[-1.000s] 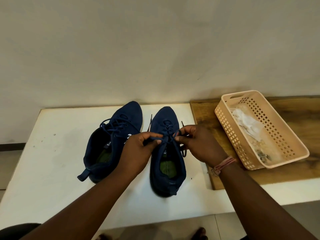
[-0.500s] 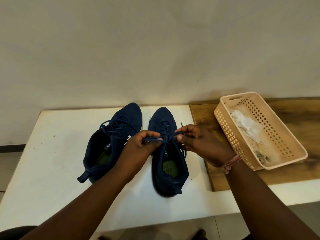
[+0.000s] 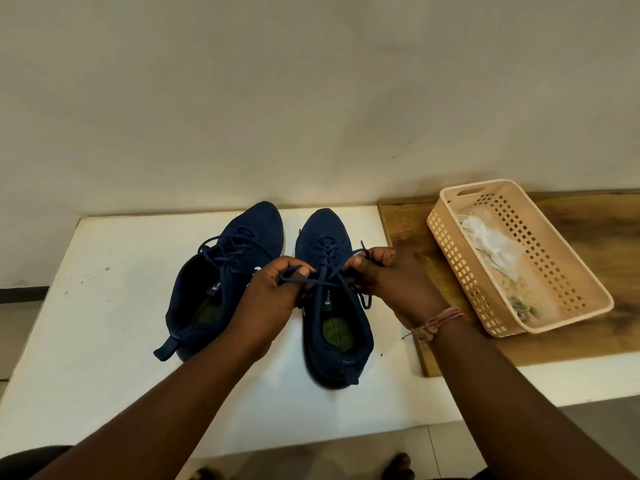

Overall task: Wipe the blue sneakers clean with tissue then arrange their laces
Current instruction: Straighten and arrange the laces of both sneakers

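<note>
White laminate covers the broad bench [image 3: 104, 341] before us, and a brown wooden board [image 3: 588, 237] lies on its right part, carrying one peach perforated plastic basket [image 3: 571, 282] with crumpled, soiled white tissue [image 3: 491, 244] inside. We count two dark blue fabric sneakers on the white surface, toes toward the wall, side by side but apart: the left sneaker [image 3: 221, 282] angled outward with its laces loosely looped, and the right sneaker [image 3: 332, 323] straight in front of us. Judging by the used tissue in the basket, we take the wiping as done and the lace step as the one in hand. Our left hand [image 3: 273, 299] pinches one strand of the right sneaker's thin blue lace [image 3: 325, 275] between thumb and forefinger, and our right hand [image 3: 391, 278] pinches the other strand with curled fingers, both hovering over the tongue with the strands drawn taut and meeting between the hands. Next, we judge, the move calls for crossing or looping these two strands while keeping tension even, so the eyelet rows lie flat; afterwards the left sneaker's laces seem to need the same care. One pink thread band [image 3: 440, 318] circles our right wrist.
</note>
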